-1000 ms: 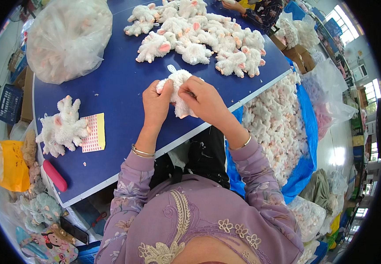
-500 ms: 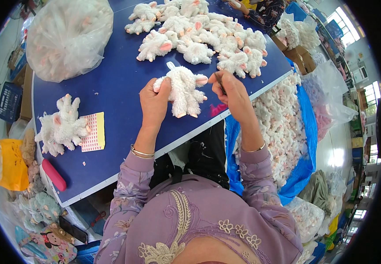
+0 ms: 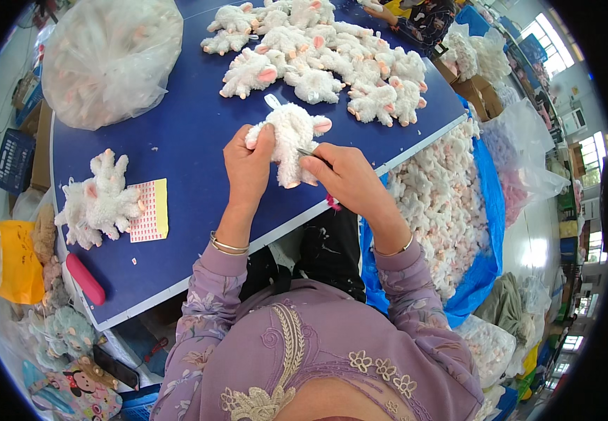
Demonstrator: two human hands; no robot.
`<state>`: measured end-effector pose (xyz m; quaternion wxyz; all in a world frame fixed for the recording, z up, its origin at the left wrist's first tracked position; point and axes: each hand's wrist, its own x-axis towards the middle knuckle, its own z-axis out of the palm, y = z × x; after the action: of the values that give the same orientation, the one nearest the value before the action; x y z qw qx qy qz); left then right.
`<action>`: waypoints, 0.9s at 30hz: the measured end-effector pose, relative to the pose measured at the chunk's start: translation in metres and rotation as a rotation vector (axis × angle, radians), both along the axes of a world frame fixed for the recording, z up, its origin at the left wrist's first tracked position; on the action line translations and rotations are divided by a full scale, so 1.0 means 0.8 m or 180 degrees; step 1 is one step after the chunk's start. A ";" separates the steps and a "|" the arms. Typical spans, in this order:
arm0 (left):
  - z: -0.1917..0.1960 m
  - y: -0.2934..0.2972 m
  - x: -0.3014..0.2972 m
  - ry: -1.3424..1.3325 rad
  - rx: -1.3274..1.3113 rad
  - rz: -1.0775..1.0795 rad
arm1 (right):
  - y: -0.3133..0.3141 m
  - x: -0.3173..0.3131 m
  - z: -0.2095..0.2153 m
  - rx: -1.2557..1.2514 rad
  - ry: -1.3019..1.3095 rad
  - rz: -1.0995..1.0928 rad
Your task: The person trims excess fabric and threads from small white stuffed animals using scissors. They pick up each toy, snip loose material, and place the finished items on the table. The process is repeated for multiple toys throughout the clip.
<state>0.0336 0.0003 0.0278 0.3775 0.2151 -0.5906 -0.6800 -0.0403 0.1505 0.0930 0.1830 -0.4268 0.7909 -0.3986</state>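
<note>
A white fluffy plush lamb (image 3: 290,137) with pink ears and a loop on its head is held over the blue table. My left hand (image 3: 249,158) is closed on its left side, thumb on top. In my right hand (image 3: 349,172) is a slim pointed metal tool (image 3: 306,152), its tip against the plush's front; my fingers hide the rest, so its kind is unclear. A small bright pink piece (image 3: 332,202) shows below my right hand at the table edge. Several similar plush lambs (image 3: 314,84) lie piled beyond my hands.
On the blue table (image 3: 198,140) stand a clear bag of plush (image 3: 111,63), more lambs (image 3: 99,200), a sticker sheet (image 3: 151,210) and a pink case (image 3: 85,278). A blue sack (image 3: 490,203) full of white plush sits at right. Another person's sleeve (image 3: 426,24) shows at the far side.
My right hand has moved left and down, bringing the pointed tool against the plush. The pink piece has shifted down and left. My left hand keeps its hold.
</note>
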 end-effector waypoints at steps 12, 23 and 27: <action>-0.003 -0.001 -0.001 0.0021 -0.0068 -0.0007 | -0.002 0.005 0.011 0.0068 0.0017 -0.0059; -0.002 -0.002 -0.001 0.0037 -0.0125 -0.0011 | 0.014 -0.018 -0.017 -0.1286 -0.1356 -0.0957; -0.006 0.002 -0.004 -0.0015 0.0058 -0.0112 | 0.016 -0.024 -0.038 -0.0772 -0.1415 -0.1074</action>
<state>0.0307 0.0023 0.0234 0.3621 0.2097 -0.5891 -0.6913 -0.0597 0.1630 0.0628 0.2306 -0.2105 0.7377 -0.5985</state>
